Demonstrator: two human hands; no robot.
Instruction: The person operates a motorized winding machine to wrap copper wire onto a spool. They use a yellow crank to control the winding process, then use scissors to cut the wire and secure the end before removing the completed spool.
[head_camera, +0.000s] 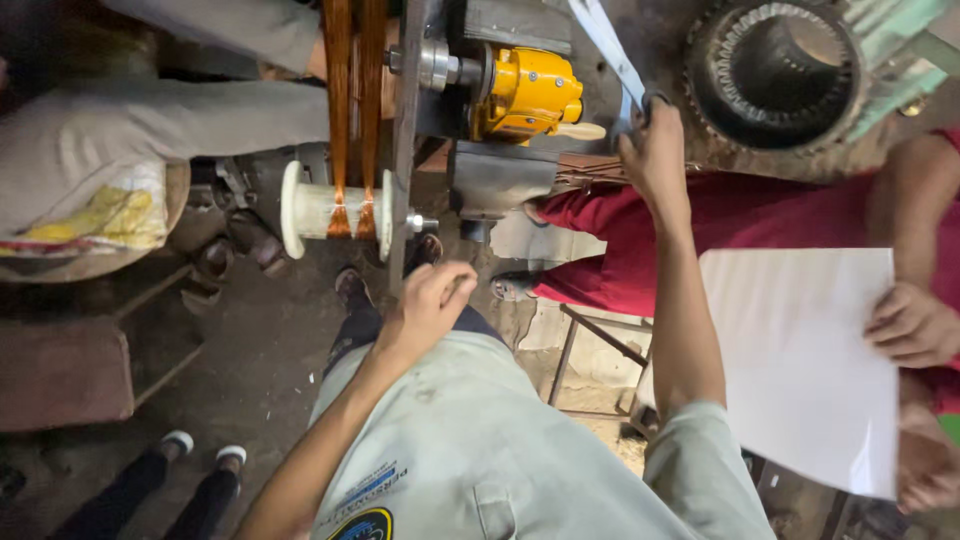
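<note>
Scissors (612, 55) sit in the right hand (655, 150) grip; left hand (432, 300) curls loosely, holding nothing visible.

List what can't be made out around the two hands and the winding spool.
- Left hand, head view: closed in a fist, so whether it holds anything is hidden.
- Right hand: fingers curl round the scissor handles; the blade tips run off the top edge.
- White spool: copper wire leaves the top edge, source unseen.
- Yellow part: the metal frame hides its left side.
</note>
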